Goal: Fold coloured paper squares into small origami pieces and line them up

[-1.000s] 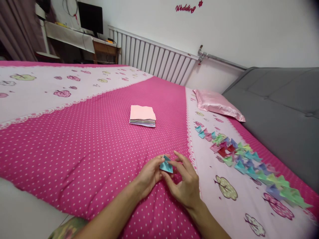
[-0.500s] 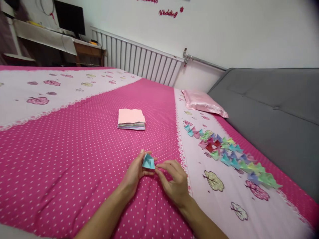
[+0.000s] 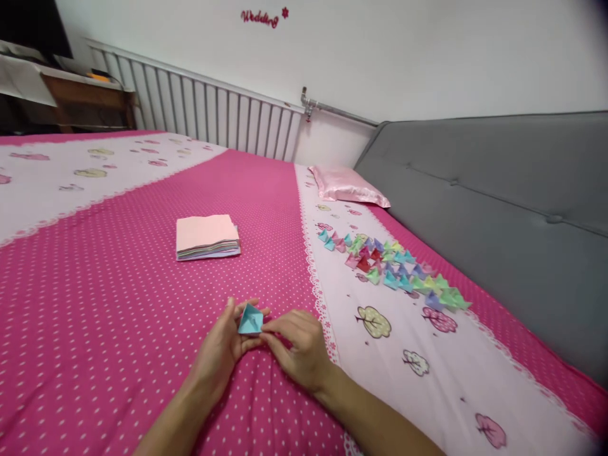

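A light-blue folded paper boat [image 3: 251, 320] rests in my left hand [image 3: 221, 345], its hollow side facing me. The left thumb stands up at its left, and the other fingers pass behind and under it. My right hand [image 3: 299, 348] pinches the boat's right corner between thumb and forefinger. Both hands are above the pink dotted bedspread [image 3: 118, 304]. Off to the right, several small paper boats [image 3: 389, 278] in green, blue, red, pink, yellow and purple stand in rows on the bedspread's pale printed band.
Beyond my hands lies a stack of coloured paper squares [image 3: 206, 234], a pink sheet on top. A pink satin pillow [image 3: 349, 185] sits near the grey padded headboard [image 3: 489, 183]. At the back are a radiator [image 3: 199, 104] and a desk [image 3: 90, 95] with a monitor [image 3: 35, 28].
The head view has turned right, so the bed, paper stack and rows of boats appear farther left. Both hands keep hold of the light-blue boat, which looks slightly turned.
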`<state>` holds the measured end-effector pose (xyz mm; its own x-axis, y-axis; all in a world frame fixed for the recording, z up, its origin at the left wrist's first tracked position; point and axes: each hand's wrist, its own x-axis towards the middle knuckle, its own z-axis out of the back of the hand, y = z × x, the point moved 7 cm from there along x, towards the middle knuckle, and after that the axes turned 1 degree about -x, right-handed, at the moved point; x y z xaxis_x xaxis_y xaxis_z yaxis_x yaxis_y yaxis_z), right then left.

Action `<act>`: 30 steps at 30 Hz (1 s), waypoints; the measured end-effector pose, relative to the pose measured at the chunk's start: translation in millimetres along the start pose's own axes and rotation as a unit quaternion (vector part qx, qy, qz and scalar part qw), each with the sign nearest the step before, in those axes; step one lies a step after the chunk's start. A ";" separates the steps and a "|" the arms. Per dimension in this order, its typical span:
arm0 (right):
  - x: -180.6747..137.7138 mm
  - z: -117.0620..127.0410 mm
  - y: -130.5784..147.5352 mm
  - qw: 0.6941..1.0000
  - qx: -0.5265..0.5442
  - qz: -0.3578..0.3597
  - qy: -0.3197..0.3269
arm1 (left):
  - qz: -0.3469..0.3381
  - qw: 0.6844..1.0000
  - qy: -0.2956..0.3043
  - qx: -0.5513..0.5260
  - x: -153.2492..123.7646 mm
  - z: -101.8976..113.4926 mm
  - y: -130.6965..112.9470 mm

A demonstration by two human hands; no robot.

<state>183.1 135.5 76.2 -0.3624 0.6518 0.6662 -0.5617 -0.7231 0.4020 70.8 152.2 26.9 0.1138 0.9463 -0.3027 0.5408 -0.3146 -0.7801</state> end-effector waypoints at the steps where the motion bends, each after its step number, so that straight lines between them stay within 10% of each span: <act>1: 0.4 0.1 0.4 1.000 -0.006 0.005 -0.001 | 0.005 1.000 0.003 0.002 0.5 -0.4 0.4; 10: 7.1 1.6 1.5 0.998 -0.057 0.033 -0.013 | 0.021 0.999 -0.015 0.031 9.9 2.3 2.5; 16: 11.7 18.6 -13.3 0.998 -0.012 -0.005 -0.053 | -0.163 0.951 -0.139 0.221 10.8 29.5 -23.2; 24: -26.8 126.9 -53.2 0.980 -0.113 -0.144 -0.074 | -0.346 0.727 -0.146 0.575 -2.5 6.4 -34.4; 30: -70.4 204.4 -125.9 0.938 -0.227 -0.258 -0.045 | -0.345 0.721 -0.157 0.581 1.0 14.9 -30.3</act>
<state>431.4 134.0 107.1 0.0981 0.8519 0.5144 -0.9115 -0.1306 0.3900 42.2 161.6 42.0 -0.1416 0.9013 0.4094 -0.7043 0.1989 -0.6814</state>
